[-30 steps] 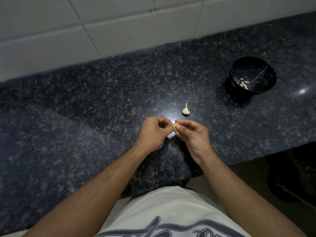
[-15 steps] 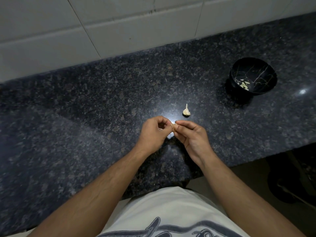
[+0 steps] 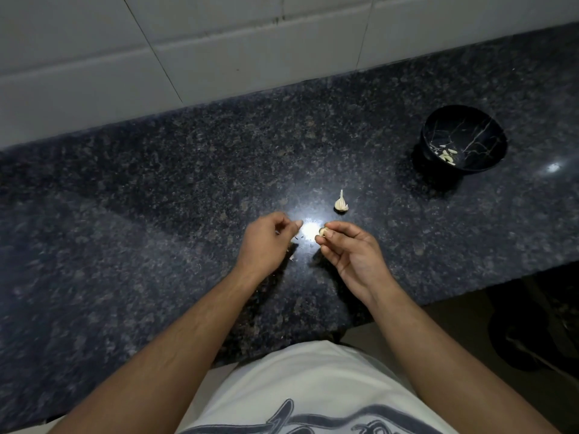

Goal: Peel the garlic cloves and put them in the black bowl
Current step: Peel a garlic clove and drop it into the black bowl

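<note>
My right hand pinches a small pale garlic clove between thumb and fingertips, just above the dark granite counter. My left hand hovers a short way to the left with its fingers curled; whether they pinch a scrap of skin is too small to tell. A garlic piece with a pointed stem lies on the counter just beyond my hands. The black bowl stands at the right rear with several peeled cloves in its bottom.
The granite counter runs across the view and meets a white tiled wall at the back. Tiny skin flakes lie under my left hand. The counter's front edge drops to a dark floor at lower right.
My hands, which met on the clove, have pulled apart: the left moved left, the right kept the clove.
</note>
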